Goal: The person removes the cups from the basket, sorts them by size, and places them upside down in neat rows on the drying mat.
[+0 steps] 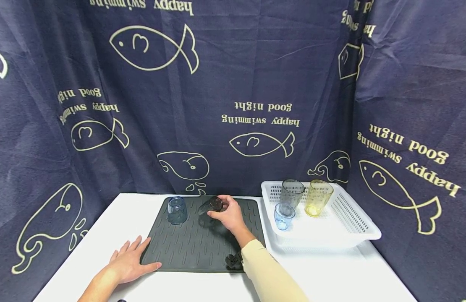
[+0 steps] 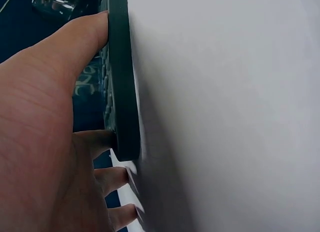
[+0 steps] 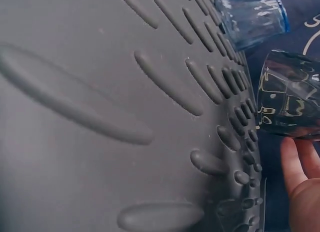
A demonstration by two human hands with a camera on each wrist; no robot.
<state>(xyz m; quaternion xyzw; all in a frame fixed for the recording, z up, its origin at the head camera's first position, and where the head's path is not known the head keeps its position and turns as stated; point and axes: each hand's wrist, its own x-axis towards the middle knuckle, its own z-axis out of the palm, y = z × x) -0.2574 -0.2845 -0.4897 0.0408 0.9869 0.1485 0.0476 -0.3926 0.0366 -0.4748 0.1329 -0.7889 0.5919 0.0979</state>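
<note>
My right hand grips a dark grey drinking glass by one end, thumb and fingers round it. The glass is tilted over the back of the dark grey ribbed mat. In the right wrist view fingertips press against the side of this clear grey glass. Left of it a blue glass stands on the mat. My left hand lies spread at the mat's front left corner; in the left wrist view its thumb touches the mat's edge.
A white perforated basket stands on the white table to the right of the mat. In it are a grey glass, a yellow glass and a small light blue glass. A dark blue curtain closes off the back and sides.
</note>
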